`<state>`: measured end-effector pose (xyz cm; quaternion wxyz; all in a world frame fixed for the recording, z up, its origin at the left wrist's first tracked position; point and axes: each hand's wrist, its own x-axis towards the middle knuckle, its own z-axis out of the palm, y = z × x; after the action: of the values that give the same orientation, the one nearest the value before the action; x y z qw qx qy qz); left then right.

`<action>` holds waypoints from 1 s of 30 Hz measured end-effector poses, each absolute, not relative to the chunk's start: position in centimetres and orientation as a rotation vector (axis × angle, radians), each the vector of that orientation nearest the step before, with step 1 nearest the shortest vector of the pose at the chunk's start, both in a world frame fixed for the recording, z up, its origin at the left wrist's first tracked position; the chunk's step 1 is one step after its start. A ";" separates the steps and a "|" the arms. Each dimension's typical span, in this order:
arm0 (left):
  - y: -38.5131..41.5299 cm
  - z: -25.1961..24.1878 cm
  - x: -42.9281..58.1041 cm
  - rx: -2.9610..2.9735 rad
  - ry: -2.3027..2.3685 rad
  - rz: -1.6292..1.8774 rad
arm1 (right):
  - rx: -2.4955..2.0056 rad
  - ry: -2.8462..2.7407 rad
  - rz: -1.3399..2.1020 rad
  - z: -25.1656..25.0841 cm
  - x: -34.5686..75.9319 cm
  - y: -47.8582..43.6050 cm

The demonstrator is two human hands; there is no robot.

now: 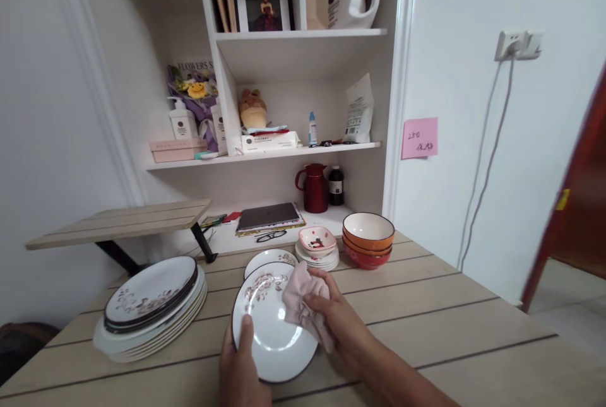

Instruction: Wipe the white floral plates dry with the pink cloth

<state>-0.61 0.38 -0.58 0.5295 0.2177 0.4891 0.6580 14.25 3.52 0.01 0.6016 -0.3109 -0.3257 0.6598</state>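
Observation:
A white plate with a dark rim and brown flowers is held tilted up off the table. My left hand grips its lower left edge, thumb on the face and fingers behind. In my right hand is a bunched pale pink cloth, pressed against the plate's right side. Behind the held plate, another flowered plate is partly hidden. To the left rises a stack of plates, dark-rimmed ones above plain white ones.
Small white dishes carry a pink patterned bowl. Beside them are stacked orange and red bowls. A raised wooden stand overhangs the table's left back. Glasses, a laptop and a red jug sit behind, below shelves.

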 end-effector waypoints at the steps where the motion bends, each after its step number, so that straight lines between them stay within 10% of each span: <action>1: 0.4 -0.7 -0.7 0.510 1.170 1.572 | -0.689 -0.730 1.561 -0.3 13.8 3.4; 30: -1.1 0.5 1.2 0.293 0.722 1.129 | -0.854 -1.034 1.513 1.0 18.2 4.7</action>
<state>1.17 -1.10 0.51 0.7738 0.1352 0.3335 0.5213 18.18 4.70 1.03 0.5311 -0.3580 -0.4335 0.6339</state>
